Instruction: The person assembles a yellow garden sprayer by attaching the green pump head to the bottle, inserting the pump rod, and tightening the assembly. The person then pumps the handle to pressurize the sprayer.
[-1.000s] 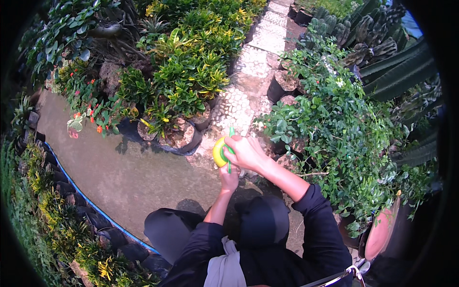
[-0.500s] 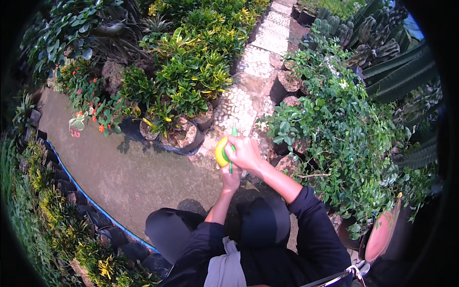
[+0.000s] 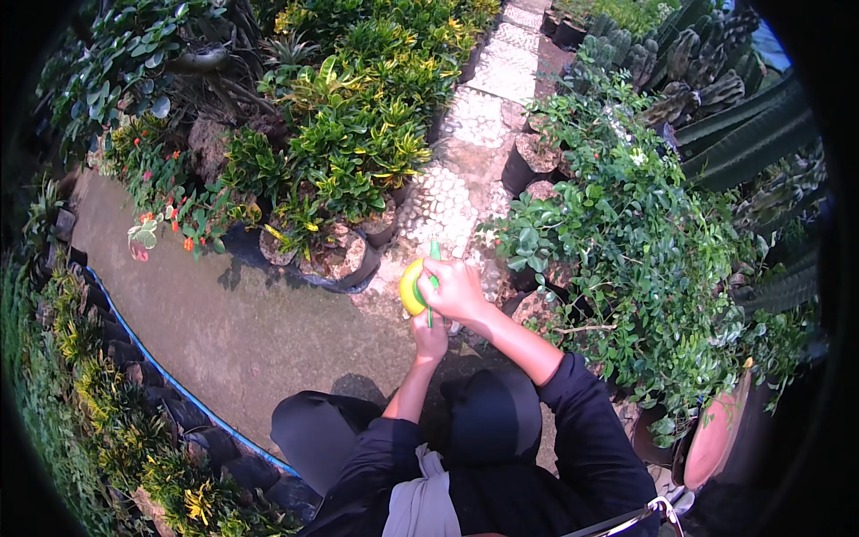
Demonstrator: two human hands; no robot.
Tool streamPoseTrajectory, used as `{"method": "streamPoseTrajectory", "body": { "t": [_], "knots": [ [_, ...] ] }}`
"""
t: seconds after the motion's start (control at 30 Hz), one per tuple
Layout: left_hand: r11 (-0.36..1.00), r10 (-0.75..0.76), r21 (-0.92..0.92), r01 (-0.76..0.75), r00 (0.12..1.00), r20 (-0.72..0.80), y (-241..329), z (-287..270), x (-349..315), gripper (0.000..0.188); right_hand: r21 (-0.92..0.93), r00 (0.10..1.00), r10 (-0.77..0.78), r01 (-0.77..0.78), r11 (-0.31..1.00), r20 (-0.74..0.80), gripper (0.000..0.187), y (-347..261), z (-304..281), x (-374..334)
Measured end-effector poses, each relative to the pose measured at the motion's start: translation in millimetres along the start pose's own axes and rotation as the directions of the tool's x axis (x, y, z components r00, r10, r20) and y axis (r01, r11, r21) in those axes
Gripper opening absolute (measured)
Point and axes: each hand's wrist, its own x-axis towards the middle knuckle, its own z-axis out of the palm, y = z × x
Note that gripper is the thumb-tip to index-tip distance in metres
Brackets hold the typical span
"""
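Looking down through the head view, you've got both hands close together over the near end of a pale, pebble-set stone path [image 3: 438, 204]. Your right hand [image 3: 458, 288] is closed around a slim, bright green strip [image 3: 435, 250], which pokes out on the far and near sides of the fist. Just left of your knuckles sits a round, bright yellow object [image 3: 410, 288], pressed up against that strip. Your left hand [image 3: 430, 335] is at its near edge, but the fingers are mostly hidden, so can't tell how tight that grip is. Far left there's a black, soil-filled plant pot [image 3: 354, 278]; a bushy green shrub [image 3: 626, 259] crowds the right.
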Motion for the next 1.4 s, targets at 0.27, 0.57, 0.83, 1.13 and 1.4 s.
{"method": "streamPoseTrajectory", "body": {
  "t": [0.27, 0.57, 0.83, 1.13, 1.4],
  "knots": [
    [0.971, -0.172, -0.167, 0.171, 0.985, 0.012, -5, -7, -1, 0.043, 0.255, 0.999, 0.027, -0.033, 0.966, 0.027, 0.021, -32, -44, 22],
    [0.983, -0.116, -0.136, 0.122, 0.992, 0.048, -13, -6, 1, 0.041, 0.074, 0.993, 0.096, -0.101, 0.992, 0.073, 0.018, 6, 3, 2],
    [0.980, -0.147, -0.130, 0.152, 0.988, 0.049, -12, -9, 1, 0.040, 0.281, 0.997, 0.004, 0.016, 0.960, -0.071, 0.020, -36, -46, 21],
    [0.923, -0.238, -0.248, 0.293, 0.944, 0.231, 8, -16, 9, 0.043, 0.096, 0.998, 0.052, -0.055, 0.994, 0.042, 0.027, 16, -5, 7],
    [0.931, -0.265, -0.156, 0.331, 0.905, 0.334, 16, -11, 15, 0.046, 0.315, 0.894, 0.381, -0.441, 0.840, 0.236, 0.027, 111, 24, 49]
  ]
}}
